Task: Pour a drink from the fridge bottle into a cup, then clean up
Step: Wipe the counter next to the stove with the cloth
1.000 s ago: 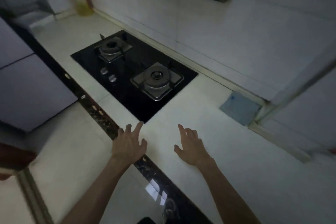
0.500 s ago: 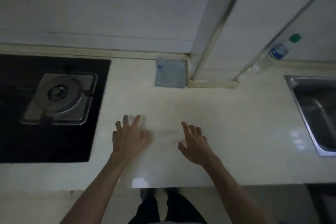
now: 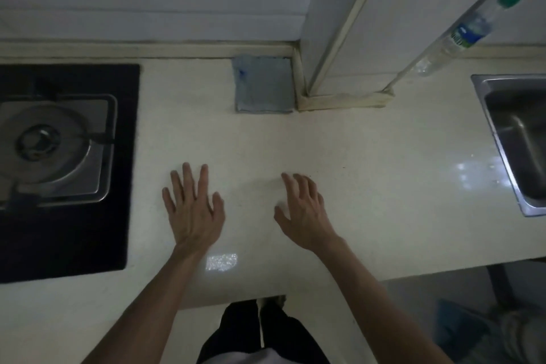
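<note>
Head view: we see the fingers (image 3: pixel 203 180) of the left hand (image 3: pixel 193 210) straight and spread, and those of the right hand (image 3: pixel 304 213) loosely bent at the knuckles. Both hands are released and grasp nothing. They lie palm down, side by side but apart, over the pale countertop (image 3: pixel 369 186). We cannot tell whether they rest on it or hover just above.

Outward from the hands, a black hob (image 3: pixel 59 230) with a steel burner (image 3: pixel 44 145) sits to the left, and the corner of a steel sink (image 3: pixel 520 142) to the right. At the back, a blue-grey cloth (image 3: pixel 263 84) lies flat against the wall, just beside a jutting wall column (image 3: pixel 339 38).

A clear plastic bottle (image 3: pixel 466 35) with a green cap stands at the back of the countertop, near the sink and well apart from both hands. We cannot say whether this is the fridge bottle. We see no fridge and no cup.

We judge the task to be either at its very start or at its end, since nothing is held and nothing poured is visible. If it is starting, the next move calls for turning away to find the fridge and a cup. Alternatively, it calls for a long reach to the right rear for the bottle, gripping it round the body below the cap.
</note>
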`<state>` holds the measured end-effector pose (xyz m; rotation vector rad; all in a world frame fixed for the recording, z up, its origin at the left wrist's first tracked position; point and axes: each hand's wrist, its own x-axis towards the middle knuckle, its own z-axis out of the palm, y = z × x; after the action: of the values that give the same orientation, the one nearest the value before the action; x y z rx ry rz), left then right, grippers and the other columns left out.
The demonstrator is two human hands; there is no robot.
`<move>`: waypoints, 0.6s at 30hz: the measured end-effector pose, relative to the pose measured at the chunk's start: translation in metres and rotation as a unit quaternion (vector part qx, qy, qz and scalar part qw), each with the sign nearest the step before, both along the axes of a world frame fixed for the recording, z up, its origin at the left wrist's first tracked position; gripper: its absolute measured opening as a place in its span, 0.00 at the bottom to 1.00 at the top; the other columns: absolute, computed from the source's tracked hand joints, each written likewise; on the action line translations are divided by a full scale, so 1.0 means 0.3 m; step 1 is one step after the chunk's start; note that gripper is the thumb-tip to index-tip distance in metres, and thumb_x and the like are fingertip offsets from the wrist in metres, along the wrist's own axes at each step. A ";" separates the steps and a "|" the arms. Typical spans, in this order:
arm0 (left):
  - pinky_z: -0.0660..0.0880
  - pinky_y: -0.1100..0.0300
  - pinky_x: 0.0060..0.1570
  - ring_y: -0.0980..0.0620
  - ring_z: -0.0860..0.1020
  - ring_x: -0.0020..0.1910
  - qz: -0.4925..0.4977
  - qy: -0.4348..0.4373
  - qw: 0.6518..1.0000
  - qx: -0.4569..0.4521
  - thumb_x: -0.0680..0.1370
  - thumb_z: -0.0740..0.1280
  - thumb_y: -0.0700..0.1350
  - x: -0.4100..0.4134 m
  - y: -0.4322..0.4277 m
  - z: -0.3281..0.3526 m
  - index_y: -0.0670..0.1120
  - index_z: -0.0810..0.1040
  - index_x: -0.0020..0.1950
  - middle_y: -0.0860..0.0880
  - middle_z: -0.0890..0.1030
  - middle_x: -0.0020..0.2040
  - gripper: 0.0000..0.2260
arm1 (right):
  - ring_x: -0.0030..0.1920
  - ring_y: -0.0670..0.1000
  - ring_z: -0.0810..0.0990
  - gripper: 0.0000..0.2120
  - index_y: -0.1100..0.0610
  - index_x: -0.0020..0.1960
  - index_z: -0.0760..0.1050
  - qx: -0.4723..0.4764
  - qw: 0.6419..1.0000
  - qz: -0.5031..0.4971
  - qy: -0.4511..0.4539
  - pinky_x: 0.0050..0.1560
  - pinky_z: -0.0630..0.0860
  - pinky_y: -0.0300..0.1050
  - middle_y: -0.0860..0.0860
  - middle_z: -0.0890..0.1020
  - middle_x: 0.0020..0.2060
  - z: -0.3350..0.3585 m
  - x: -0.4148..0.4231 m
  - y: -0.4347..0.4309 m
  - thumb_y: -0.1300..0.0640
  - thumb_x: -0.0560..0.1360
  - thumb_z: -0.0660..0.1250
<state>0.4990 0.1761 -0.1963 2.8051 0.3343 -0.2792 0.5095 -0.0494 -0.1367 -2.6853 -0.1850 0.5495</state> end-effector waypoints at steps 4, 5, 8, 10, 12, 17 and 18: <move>0.43 0.40 0.77 0.43 0.41 0.80 -0.001 -0.014 1.000 0.007 0.79 0.52 0.56 0.008 0.001 -0.017 0.54 0.48 0.81 0.45 0.45 0.82 0.30 | 0.77 0.63 0.53 0.34 0.57 0.78 0.53 0.007 0.999 0.016 -0.033 0.74 0.59 0.63 0.61 0.58 0.76 -0.021 0.225 0.047 0.46 0.79 0.60; 0.42 0.40 0.77 0.43 0.41 0.80 0.000 -0.011 1.000 0.008 0.79 0.53 0.56 0.012 0.000 -0.021 0.54 0.47 0.81 0.46 0.44 0.82 0.31 | 0.77 0.63 0.51 0.34 0.57 0.79 0.51 0.006 0.999 0.018 -0.040 0.76 0.55 0.62 0.61 0.56 0.77 -0.024 0.292 0.061 0.46 0.79 0.60; 0.42 0.40 0.77 0.44 0.40 0.80 0.006 -0.004 1.000 0.014 0.80 0.54 0.55 0.017 0.001 -0.024 0.55 0.47 0.81 0.46 0.43 0.82 0.31 | 0.78 0.63 0.51 0.33 0.57 0.79 0.50 -0.014 0.997 0.027 -0.076 0.77 0.52 0.59 0.61 0.54 0.78 -0.022 0.465 0.116 0.46 0.80 0.58; 0.43 0.40 0.77 0.44 0.40 0.80 0.006 0.001 1.000 0.022 0.80 0.55 0.55 0.013 0.004 -0.023 0.54 0.47 0.81 0.46 0.43 0.82 0.31 | 0.78 0.63 0.51 0.31 0.56 0.79 0.49 -0.028 0.996 0.032 -0.074 0.77 0.52 0.60 0.60 0.54 0.78 -0.039 0.565 0.142 0.45 0.81 0.54; 0.44 0.40 0.77 0.44 0.39 0.80 0.005 0.005 1.000 0.028 0.81 0.55 0.56 0.017 0.005 -0.024 0.54 0.47 0.81 0.46 0.43 0.82 0.31 | 0.77 0.64 0.53 0.30 0.55 0.80 0.48 -0.037 0.995 0.044 -0.082 0.76 0.53 0.61 0.60 0.54 0.78 -0.065 0.670 0.157 0.44 0.81 0.47; 0.44 0.40 0.77 0.44 0.39 0.80 0.009 0.007 0.999 0.033 0.80 0.56 0.56 0.022 0.005 -0.032 0.54 0.48 0.81 0.46 0.43 0.82 0.31 | 0.73 0.64 0.64 0.28 0.56 0.78 0.59 -0.002 0.986 0.057 -0.158 0.74 0.59 0.60 0.63 0.64 0.75 -0.112 0.868 0.181 0.45 0.83 0.42; 0.44 0.40 0.77 0.44 0.39 0.80 0.010 0.006 0.999 0.034 0.80 0.56 0.56 0.023 0.005 -0.033 0.54 0.48 0.81 0.46 0.43 0.82 0.31 | 0.75 0.63 0.60 0.27 0.54 0.78 0.59 -0.021 0.987 0.053 -0.154 0.75 0.55 0.59 0.61 0.61 0.76 -0.135 0.903 0.191 0.48 0.82 0.43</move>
<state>0.5058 0.1776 -0.2063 2.8652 0.3814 -0.2855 0.7805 0.0078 -0.1772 -2.8011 -0.4058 0.1663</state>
